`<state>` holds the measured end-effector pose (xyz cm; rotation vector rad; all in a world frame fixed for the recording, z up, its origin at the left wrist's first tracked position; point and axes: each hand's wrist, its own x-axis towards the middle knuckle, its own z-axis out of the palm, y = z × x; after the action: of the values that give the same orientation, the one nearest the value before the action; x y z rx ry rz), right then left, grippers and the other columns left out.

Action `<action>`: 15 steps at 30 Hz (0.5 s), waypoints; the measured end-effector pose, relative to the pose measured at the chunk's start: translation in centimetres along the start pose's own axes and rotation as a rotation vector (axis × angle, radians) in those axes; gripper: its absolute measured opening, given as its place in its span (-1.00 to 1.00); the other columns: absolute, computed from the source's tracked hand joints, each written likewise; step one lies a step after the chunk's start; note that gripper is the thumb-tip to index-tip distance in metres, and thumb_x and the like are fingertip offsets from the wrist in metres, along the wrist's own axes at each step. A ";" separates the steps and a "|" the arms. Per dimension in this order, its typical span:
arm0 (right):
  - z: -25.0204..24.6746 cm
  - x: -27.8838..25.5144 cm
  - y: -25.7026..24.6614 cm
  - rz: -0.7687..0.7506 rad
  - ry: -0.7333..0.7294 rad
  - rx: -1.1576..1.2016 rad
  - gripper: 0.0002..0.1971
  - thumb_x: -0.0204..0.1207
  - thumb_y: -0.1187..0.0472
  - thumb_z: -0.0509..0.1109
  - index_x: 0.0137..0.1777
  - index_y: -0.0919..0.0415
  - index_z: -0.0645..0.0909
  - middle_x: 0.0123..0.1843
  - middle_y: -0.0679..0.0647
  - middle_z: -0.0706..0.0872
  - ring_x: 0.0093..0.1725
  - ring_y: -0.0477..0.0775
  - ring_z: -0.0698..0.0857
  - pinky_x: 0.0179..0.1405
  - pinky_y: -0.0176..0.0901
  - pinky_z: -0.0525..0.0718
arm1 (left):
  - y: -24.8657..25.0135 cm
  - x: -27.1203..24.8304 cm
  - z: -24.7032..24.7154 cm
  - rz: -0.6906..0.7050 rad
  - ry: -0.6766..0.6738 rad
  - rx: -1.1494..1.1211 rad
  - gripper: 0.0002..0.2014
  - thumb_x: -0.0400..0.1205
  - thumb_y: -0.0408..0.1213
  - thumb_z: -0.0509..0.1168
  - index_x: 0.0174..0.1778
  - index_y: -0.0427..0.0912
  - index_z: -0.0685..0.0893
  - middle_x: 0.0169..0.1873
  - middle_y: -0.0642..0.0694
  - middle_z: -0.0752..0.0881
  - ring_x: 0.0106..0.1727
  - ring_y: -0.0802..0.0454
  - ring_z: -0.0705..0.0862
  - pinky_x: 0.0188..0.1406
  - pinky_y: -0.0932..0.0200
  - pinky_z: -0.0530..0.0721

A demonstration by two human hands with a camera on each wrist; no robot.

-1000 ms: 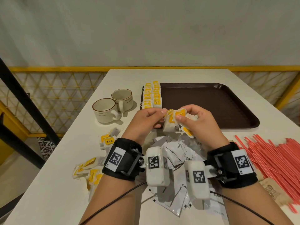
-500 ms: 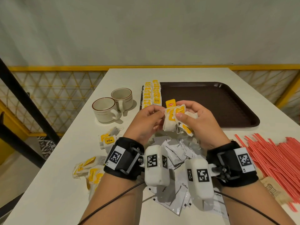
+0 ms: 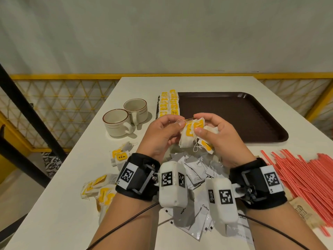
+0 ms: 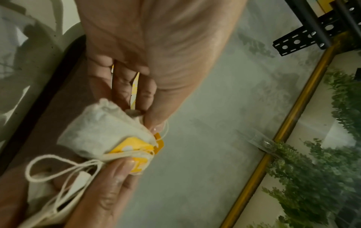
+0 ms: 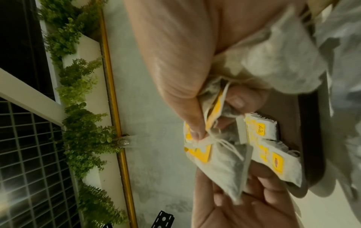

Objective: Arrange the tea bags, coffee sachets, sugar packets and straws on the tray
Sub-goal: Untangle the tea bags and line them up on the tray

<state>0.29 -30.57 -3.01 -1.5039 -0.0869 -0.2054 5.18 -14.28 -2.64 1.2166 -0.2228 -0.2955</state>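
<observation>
Holding a small bunch of tea bags (image 3: pixel 187 137) above the near edge of the tabletop (image 3: pixel 75 177), both hands meet in front of the brown tray (image 3: pixel 234 114). The right hand (image 3: pixel 221 139) curls round the bunch, its thumb pressing a yellow tag against the paper pouches, with strings dangling below. The left hand (image 3: pixel 162 136) pinches the top of one bag between thumb and forefinger; the wrist views show that bag's pouch and yellow label caught between the fingertips of both hands.

On the tray, two neat rows of tea bags (image 3: pixel 169 103) lie along its left edge, and the rest of its surface is bare. Just left of the tray stand two cream cups (image 3: pixel 126 118) with brown rims, touching each other. Loose tea bags (image 3: pixel 120 156) lie near the left wrist, and another heap (image 3: pixel 97 190) sits closer to the tabletop's left edge. White coffee sachets (image 3: pixel 196 170) are piled under and between the wrists. Red straws (image 3: pixel 306 175) are spread in a fan on the right side, well apart from the tray, with a brown paper sugar packet (image 3: pixel 302 213) partly under them.
</observation>
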 end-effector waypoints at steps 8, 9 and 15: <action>0.2 0.0 0.2 0.011 0.051 -0.015 -0.85 0.46 0.35 0.49 -0.01 0.14 0.71 -0.11 0.03 0.82 -0.15 -0.02 0.77 -0.19 -0.22 0.71 | -0.2 0.4 -0.2 0.059 0.135 -0.044 -0.89 0.55 -0.47 0.39 -0.12 -0.17 0.72 -0.20 -0.13 0.77 -0.25 0.03 0.71 -0.41 0.27 0.66; 0.3 0.0 0.1 0.002 0.063 -0.019 -0.84 0.44 0.35 0.50 -0.01 0.15 0.71 -0.12 0.02 0.82 -0.15 -0.04 0.77 -0.20 -0.24 0.70 | -0.2 0.4 -0.3 0.077 0.148 -0.020 -0.88 0.54 -0.48 0.39 -0.12 -0.17 0.72 -0.20 -0.13 0.77 -0.23 0.01 0.71 -0.40 0.26 0.66; 0.6 0.1 0.5 -0.040 0.144 -0.116 -0.75 0.41 0.34 0.56 0.08 0.14 0.74 0.01 0.11 0.82 0.04 0.11 0.79 0.09 0.04 0.74 | -0.4 0.1 0.0 0.150 0.074 0.194 -0.82 0.51 -0.50 0.43 -0.21 -0.08 0.75 -0.22 -0.08 0.80 -0.25 0.12 0.75 -0.34 0.30 0.67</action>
<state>0.49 -29.97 -3.41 -1.5985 0.0104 -0.3558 5.20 -14.42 -2.97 1.3916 -0.2819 -0.0991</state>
